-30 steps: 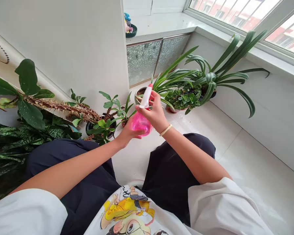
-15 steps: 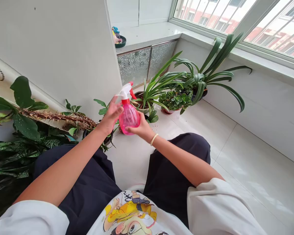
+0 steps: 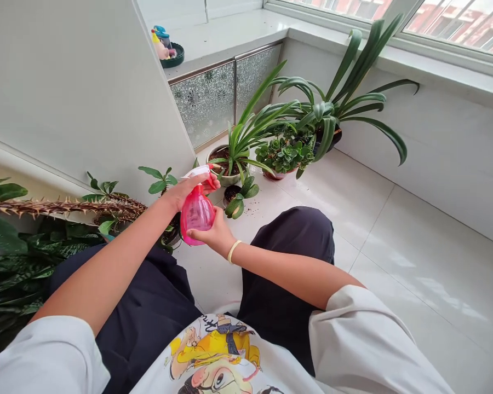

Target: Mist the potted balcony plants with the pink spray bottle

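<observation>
Pink spray bottle (image 3: 198, 212) held near upright
Its lower body is clasped from the right by the right grip (image 3: 218, 234); its white head (image 3: 201, 171) is grasped from the left by the left grip (image 3: 184, 191).

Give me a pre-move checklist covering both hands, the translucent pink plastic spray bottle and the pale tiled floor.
1. Right hand around the body of the translucent pink plastic spray bottle: ok.
2. Left hand on the white-and-red spray head: ok.
3. Bottle upright: ok, roughly.
4. Fill level: cannot tell.
5. Pale tiled floor clean beside the small dark round pot: not ok, dark specks there.
</observation>
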Demonstrator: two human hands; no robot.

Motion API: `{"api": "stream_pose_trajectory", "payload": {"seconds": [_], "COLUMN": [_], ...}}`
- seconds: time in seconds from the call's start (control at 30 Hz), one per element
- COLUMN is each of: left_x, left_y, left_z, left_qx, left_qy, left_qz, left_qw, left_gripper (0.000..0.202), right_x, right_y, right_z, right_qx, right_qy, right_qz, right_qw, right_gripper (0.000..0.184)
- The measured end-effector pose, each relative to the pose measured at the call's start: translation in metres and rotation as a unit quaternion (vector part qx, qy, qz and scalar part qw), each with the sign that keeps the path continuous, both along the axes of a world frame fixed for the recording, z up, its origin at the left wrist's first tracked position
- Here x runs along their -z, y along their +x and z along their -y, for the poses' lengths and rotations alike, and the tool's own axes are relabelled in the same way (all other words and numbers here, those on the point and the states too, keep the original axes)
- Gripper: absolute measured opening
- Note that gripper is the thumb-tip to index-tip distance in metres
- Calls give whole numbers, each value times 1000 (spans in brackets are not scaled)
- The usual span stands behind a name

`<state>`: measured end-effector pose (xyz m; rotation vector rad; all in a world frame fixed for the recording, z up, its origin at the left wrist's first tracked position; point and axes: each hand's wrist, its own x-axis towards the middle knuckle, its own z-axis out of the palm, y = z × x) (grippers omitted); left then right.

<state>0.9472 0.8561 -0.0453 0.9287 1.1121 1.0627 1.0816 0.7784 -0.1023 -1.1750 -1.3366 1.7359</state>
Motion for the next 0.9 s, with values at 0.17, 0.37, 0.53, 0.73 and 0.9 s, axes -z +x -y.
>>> {"api": "stream_pose_trajectory", "payload": {"seconds": [0.17, 0.37, 0.53, 0.73, 0.9], "left_x": [1, 26, 26, 28, 39], "left_y": [18, 43, 53, 64, 73], "left_z": [-29, -56, -68, -76, -83], "left_qx": [48, 37, 55, 55, 57], "left_qy": [-21, -90, -25, -99, -84], "left_qz": [-74, -100, -45, -98, -52], "left_qw": [996, 990, 997, 989, 993], "left_gripper": [22, 15, 17, 13, 13], "right_x": [-11, -29, -34, -32, -24], "right_y": [-2, 15, 24, 30, 35], "right_z": [-5, -27, -42, -50, -58], "right_qx": [66, 111, 139, 141, 147], "right_qy": [-64, -252, -237, -282, -283], "right_qz": [-4, 2, 12, 1, 13], "right_qw": [996, 961, 961, 949, 948], "right_gripper": [96, 94, 96, 91, 97]}}
